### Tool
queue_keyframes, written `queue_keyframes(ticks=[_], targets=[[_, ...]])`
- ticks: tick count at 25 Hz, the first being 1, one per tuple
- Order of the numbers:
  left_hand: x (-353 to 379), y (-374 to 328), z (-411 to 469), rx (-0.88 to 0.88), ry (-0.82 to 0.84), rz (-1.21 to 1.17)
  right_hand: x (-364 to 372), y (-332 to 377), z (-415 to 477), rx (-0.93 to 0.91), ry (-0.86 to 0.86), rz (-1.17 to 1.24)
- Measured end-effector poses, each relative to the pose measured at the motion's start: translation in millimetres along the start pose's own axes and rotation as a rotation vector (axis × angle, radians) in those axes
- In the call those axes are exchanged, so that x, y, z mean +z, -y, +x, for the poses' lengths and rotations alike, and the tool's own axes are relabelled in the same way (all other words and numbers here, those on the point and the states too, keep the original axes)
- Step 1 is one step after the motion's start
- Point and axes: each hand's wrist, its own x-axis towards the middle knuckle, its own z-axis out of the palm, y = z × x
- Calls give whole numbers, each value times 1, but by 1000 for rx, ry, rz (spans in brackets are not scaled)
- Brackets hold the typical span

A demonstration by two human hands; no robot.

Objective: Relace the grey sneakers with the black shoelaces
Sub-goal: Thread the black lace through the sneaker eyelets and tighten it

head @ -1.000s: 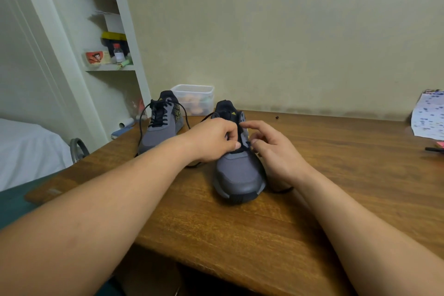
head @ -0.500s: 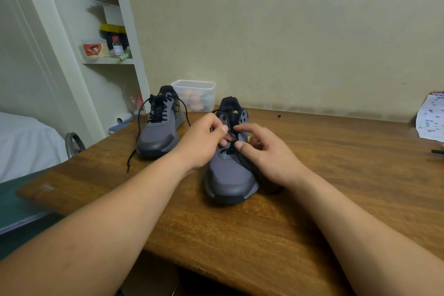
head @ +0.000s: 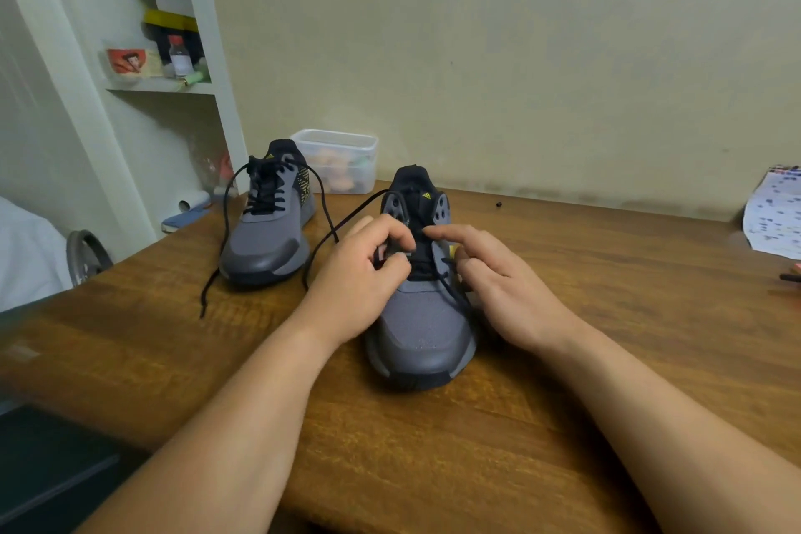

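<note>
Atop sneaker (head: 422,330), left grip (head: 359,277) tight on shoelace (head: 359,211)

Two sneakers (head: 268,243) (head: 422,330), two shoelaces (head: 264,195) (head: 453,288), two hands (head: 359,286) (head: 507,290), one tub (head: 342,160).

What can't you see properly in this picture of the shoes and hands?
Head view only:
- Lower eyelets of the near sneaker: covered by the left hand and right hand.
- Whether the right hand pinches the black shoelace: its own fingers hide that.
- Contents of the tub: cloudy walls, far sneaker partly in front.
- The paper: cut off by the right edge, print too small.
</note>
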Motion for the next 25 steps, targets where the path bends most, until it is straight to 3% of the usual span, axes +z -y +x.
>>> queue_keyframes(ticks=[7,15,19,22,24,25], targets=[[-5,0,14,4,119,192,-8,-7,32,-96,79,-116],[14,19,59,91,10,308,-5,-27,75,-108,-17,-101],[9,25,52,-22,-91,53,-11,-42,79,-111,24,44],[3,28,56,-226,-294,-419,-8,-47,84,-58,64,155],[3,27,59,-312,-320,-716,-3,-48,85,-42,68,199],[4,26,59,-326,-292,-754,-1,-47,85,-35,65,208]])
